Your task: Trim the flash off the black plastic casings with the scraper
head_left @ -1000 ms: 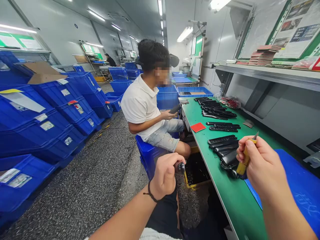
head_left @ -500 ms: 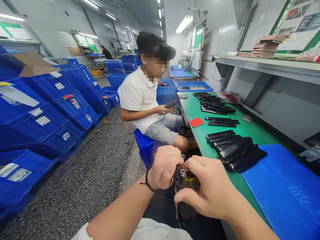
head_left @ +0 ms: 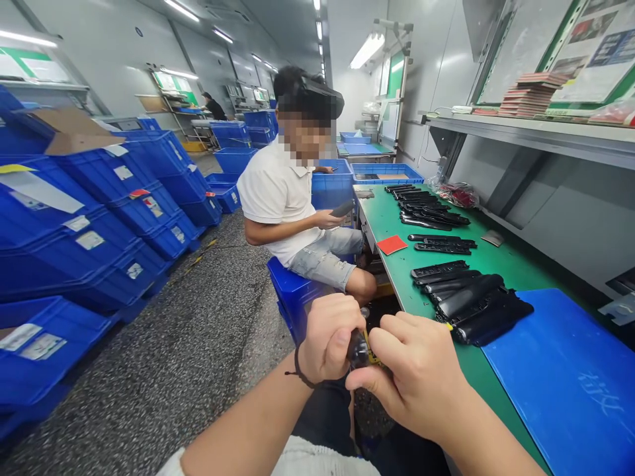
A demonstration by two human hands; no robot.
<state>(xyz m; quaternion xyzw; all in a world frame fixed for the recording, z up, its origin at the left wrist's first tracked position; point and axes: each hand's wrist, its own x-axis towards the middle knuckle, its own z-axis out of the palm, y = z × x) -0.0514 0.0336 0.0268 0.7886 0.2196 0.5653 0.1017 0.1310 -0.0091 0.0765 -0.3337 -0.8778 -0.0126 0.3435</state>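
Left hand (head_left: 327, 337): our fingers curl round a black part (head_left: 357, 349), gripping it.
Rounded end: it juts from that grip towards us, between our hands; the long axis is mostly hidden.
Right hand (head_left: 417, 370): just right of that end, bent around a yellow tool (head_left: 449, 326), mostly covered; we cannot tell whether it touches the part.
Green bench (head_left: 387, 218): farther right, bearing black pieces (head_left: 471, 304).

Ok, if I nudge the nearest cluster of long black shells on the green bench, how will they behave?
The black shells would probably slide, looking glossy and loosely overlapped. They seem stiff: they keep straight where they lean on one another. Those with rounded backs may rock.
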